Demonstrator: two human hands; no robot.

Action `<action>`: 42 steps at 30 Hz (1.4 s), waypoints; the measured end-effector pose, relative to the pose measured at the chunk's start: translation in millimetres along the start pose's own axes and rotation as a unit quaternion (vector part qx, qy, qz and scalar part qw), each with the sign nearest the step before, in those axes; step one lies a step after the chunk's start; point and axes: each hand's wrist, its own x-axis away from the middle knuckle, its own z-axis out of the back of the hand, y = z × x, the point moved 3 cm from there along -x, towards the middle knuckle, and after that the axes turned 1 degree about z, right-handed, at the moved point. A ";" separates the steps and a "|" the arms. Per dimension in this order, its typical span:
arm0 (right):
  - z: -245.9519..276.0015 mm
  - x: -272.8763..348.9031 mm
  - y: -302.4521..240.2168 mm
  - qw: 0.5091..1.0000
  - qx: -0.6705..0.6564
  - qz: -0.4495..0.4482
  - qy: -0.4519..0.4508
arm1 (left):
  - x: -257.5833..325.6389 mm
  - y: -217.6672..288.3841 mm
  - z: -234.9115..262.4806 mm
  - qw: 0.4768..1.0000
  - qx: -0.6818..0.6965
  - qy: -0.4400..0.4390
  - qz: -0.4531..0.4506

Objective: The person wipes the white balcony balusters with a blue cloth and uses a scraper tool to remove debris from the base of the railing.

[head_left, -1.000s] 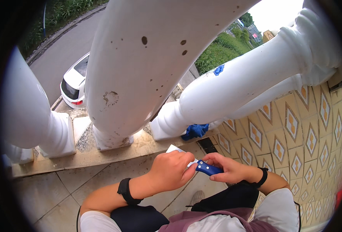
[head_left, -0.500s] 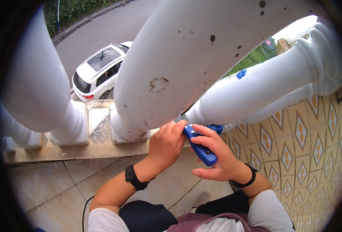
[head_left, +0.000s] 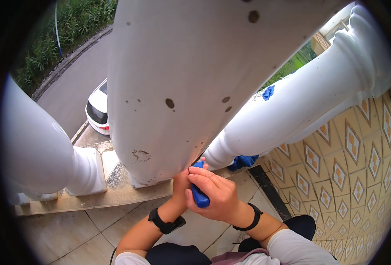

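Observation:
My right hand (head_left: 217,194) is wrapped around the blue handle of a scraper (head_left: 200,196), a flat tool with light rivets near its front end. Close against it, my left hand (head_left: 181,183) closes on the front of the same tool, its fingers partly hidden behind the handle and my right hand. The blade is mostly out of sight. Both hands are at the lower right side of a thick white baluster (head_left: 160,88), which has brown spots and a worn patch near its foot.
More white balusters stand left (head_left: 36,141) and right (head_left: 288,110), the right one with a blue flower decoration (head_left: 268,92). A crumpled blue cloth-like thing (head_left: 243,162) lies on the ledge. Patterned wall tiles (head_left: 337,172) rise at right. Outside, a white car (head_left: 99,106) stands on the road.
The view has shifted, bringing the middle baluster closer. My right hand, loosely around the handle before, has closed on it. The scraper is more upright and both hands are nearer together.

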 end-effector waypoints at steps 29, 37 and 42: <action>-9.3 -19.6 11.7 0.999 0.032 -0.007 0.026 | -27.8 20.1 1.2 0.998 -0.019 -0.027 -0.050; -6.7 -17.5 14.7 0.999 0.024 -0.015 0.039 | -26.6 19.7 0.3 0.997 -0.021 -0.058 -0.043; -5.2 -19.7 13.9 0.999 0.013 -0.017 0.050 | -27.7 16.1 8.3 0.996 -0.017 -0.078 -0.045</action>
